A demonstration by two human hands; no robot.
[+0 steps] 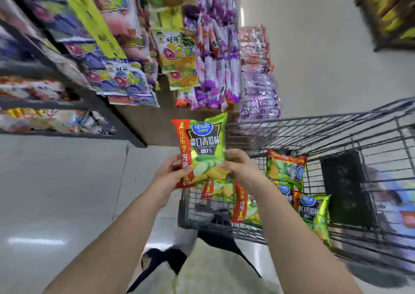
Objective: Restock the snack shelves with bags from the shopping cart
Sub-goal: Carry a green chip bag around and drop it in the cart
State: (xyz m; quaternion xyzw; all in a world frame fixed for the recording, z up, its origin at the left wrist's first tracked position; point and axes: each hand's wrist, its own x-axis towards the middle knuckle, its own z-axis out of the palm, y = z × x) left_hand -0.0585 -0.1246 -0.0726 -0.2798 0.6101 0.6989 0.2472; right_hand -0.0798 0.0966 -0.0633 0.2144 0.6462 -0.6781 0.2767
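I hold a green chip bag (203, 145) with a red side band upright in front of me, above the near left corner of the shopping cart (318, 130). My left hand (171, 173) grips its lower left edge. My right hand (238, 165) pinches its lower right edge. Several more green bags (285, 170) of the same kind lie in the cart's basket. The snack shelves (74, 91) stand to the left and ahead, packed with bags.
A stack of purple packs (215, 69) and a wrapped bundle (258, 87) stand at the shelf end, just beyond the cart. A black panel (345, 188) sits inside the cart. Grey floor (56, 181) lies to my left. My feet show below.
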